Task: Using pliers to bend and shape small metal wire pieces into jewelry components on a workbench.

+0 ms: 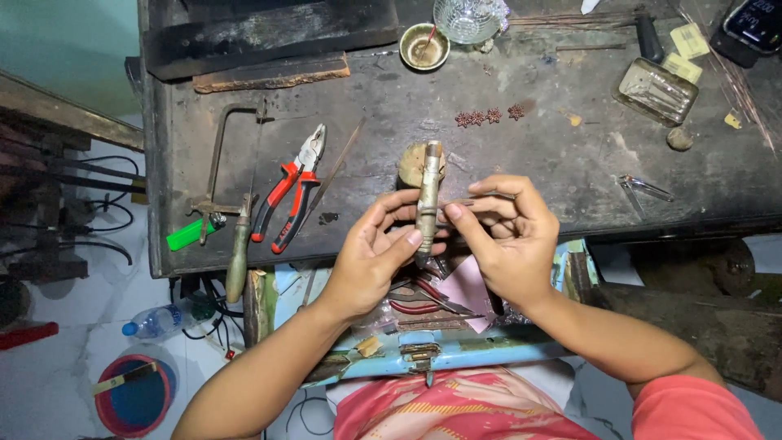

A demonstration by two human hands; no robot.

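My left hand (376, 257) grips a worn metal hand tool with a cylindrical handle (428, 191), held upright in front of a round wooden peg (414, 163) at the bench edge. My right hand (507, 236) pinches a thin metal rod or wire (481, 198) between thumb and fingers, its tip against the tool's side. Both hands hover just past the front edge of the dark workbench (554, 163).
Red-handled pliers (289, 191), a jeweller's saw frame (232, 163) and a green-capped tool (191, 234) lie at the left. Small star-shaped pieces (489, 116), a small bowl (424, 46), a metal tray (656, 90) and tweezers (645, 189) sit farther back. An open blue drawer (456, 350) holds cutters below.
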